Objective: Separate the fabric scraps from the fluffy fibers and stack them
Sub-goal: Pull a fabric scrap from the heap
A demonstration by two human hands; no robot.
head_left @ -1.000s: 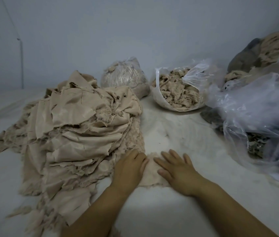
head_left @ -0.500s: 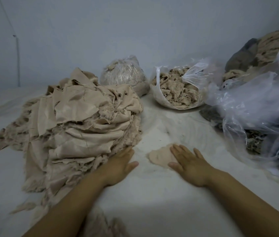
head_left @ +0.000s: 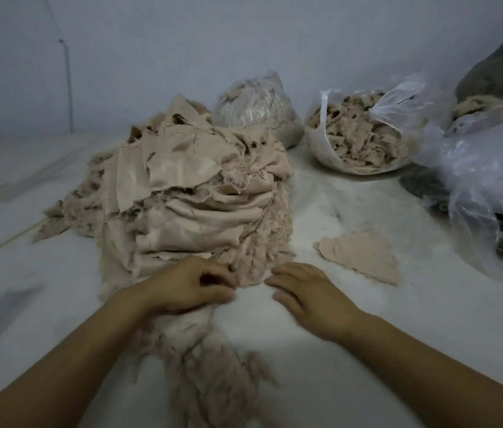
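2 blurred hands [head_left: 312,291] at pile [head_left: 194,193].

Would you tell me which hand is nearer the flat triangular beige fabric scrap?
Right. The right hand lies just left of the scrap; the left hand is farther left, at the pile.

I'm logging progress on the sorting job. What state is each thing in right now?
Fabric scrap pile: heaped, unsorted.
Single flat scrap: laid apart on the surface, untouched.
Open bag: open, holding fluffy fibers.
Closed bag: full, seemingly closed.
Loose fibers: strewn near the forearms.
Left hand: fingers curled at the pile's edge.
Right hand: relaxed, open, holding nothing.
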